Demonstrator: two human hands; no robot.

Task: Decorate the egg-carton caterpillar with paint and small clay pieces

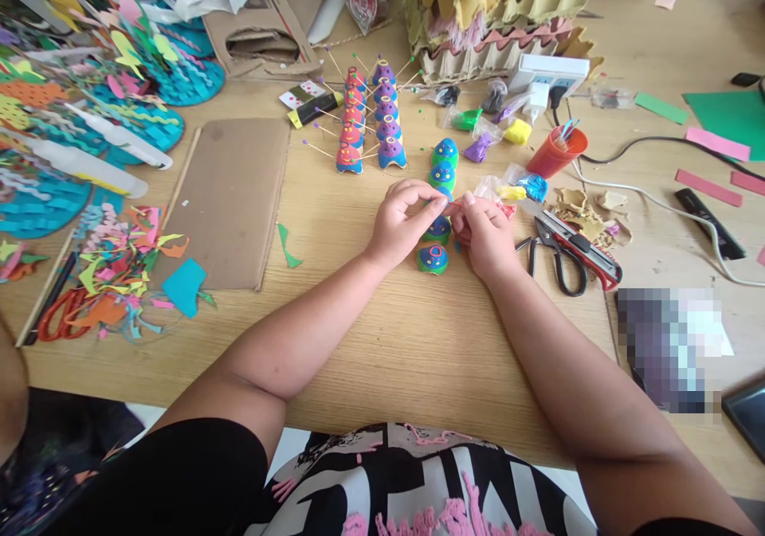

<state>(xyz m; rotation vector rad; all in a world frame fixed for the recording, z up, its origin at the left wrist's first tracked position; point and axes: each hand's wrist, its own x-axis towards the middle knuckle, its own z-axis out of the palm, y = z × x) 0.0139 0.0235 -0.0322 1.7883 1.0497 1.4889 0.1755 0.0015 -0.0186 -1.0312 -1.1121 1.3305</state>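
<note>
My left hand (403, 221) and my right hand (487, 233) meet fingertip to fingertip over a row of blue and green egg-carton figures. Between the pinched fingers shows a thin bit of red modelling clay (453, 204). The nearest figure (433, 258) has a red clay loop and small dots on its blue top. Another figure (438, 228) stands partly under my hands, and the farther ones (443, 175) rise beyond them. Behind my right hand, small bags of clay lie open, with yellow clay (511, 193) and blue clay (534, 186) among them.
Finished-looking red figures (350, 157) and purple figures (391, 151) with pin-like sticks stand further back. Black-handled scissors (570, 273) and a red utility knife (582, 249) lie right, near an orange cup (557, 152). Cardboard (224, 201) and paper scraps (128, 261) occupy the left.
</note>
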